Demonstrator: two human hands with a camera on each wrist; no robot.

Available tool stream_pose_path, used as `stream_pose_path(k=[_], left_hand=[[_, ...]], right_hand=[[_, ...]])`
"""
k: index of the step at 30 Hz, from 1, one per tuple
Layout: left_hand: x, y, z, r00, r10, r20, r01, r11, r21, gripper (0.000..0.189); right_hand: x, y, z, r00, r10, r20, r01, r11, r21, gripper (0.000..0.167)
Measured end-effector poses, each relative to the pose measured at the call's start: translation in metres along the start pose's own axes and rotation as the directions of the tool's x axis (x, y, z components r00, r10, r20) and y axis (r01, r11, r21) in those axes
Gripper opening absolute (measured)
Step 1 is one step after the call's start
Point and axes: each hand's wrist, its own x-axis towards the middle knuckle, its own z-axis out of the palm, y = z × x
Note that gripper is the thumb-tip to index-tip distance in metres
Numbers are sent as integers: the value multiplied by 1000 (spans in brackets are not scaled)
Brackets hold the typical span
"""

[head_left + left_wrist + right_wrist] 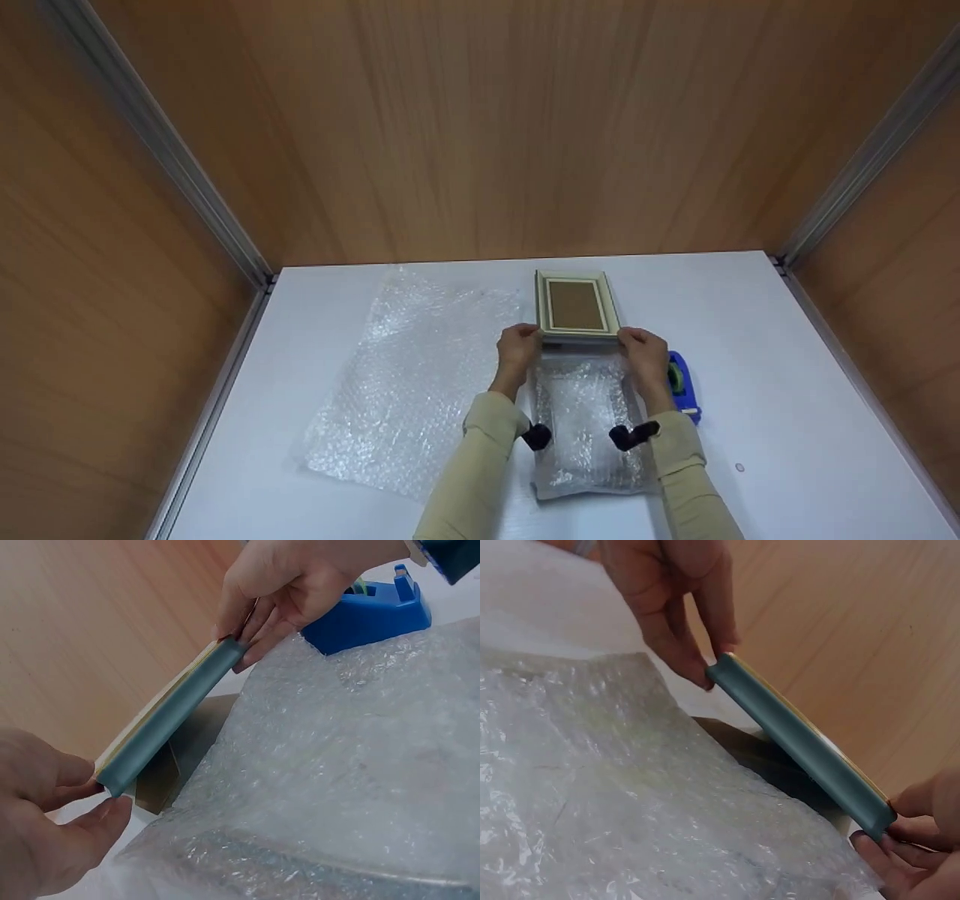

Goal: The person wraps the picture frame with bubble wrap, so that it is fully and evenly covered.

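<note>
Both hands hold a pale green picture frame (576, 334) with a brown panel (574, 305) inside its border. At its near left corner my left hand (519, 346) pinches it between thumb and fingers. My right hand (646, 355) pinches the near right corner. In the wrist views the frame's bluish-green side edge (176, 716) faces the camera, its near edge lifted. Just on the near side of it lies a flat rectangular parcel in bubble wrap (585, 427), under my wrists. A dark, brownish flat piece (761, 754) shows beneath the frame, partly hidden.
A large loose sheet of bubble wrap (420, 375) is spread on the white table (780, 390) to the left. Beside my right wrist stands a blue tape dispenser (684, 386). A small round piece (739, 467) lies at the right. Wooden panels (480, 135) enclose the back and sides.
</note>
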Motion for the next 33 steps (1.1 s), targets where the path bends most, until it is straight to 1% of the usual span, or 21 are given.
stream_pose_path(k=[1, 4, 7, 9, 12, 17, 26, 30, 33], left_hand=[[0, -1, 0, 1000, 2, -12, -2, 1000, -16, 20], [0, -3, -2, 1000, -11, -24, 9, 995, -104, 17], [-2, -4, -4, 999, -22, -28, 17, 984, -179, 16], [-3, -3, -4, 999, -20, -32, 13, 978, -210, 15], [-4, -2, -5, 999, -3, -42, -6, 978, -211, 15], [-5, -1, -6, 999, 25, -47, -33, 980, -195, 15], [-13, 5, -13, 998, 50, -49, -61, 965, -255, 16], [-17, 6, -16, 997, 55, -60, -69, 960, -270, 17], [-21, 5, -20, 996, 58, -69, -76, 951, -299, 17]], right_hand=[[0, 0, -1, 1000, 11, 13, -11, 1000, 3, 32], [0, -1, -3, 998, 48, 36, -48, 999, -2, 33], [-1, -1, -3, 995, 87, 41, -89, 996, 25, 33], [-2, -2, -3, 994, 104, 41, -106, 993, 53, 34], [-4, -3, -3, 992, 119, 38, -123, 985, 121, 35], [-9, -3, -3, 992, 118, 38, -123, 975, 186, 37], [-22, -12, -2, 997, 61, 43, -69, 971, 229, 39], [-26, -14, -1, 996, 53, 68, -68, 969, 237, 39], [-30, -16, 0, 996, 47, 74, -63, 973, 224, 39]])
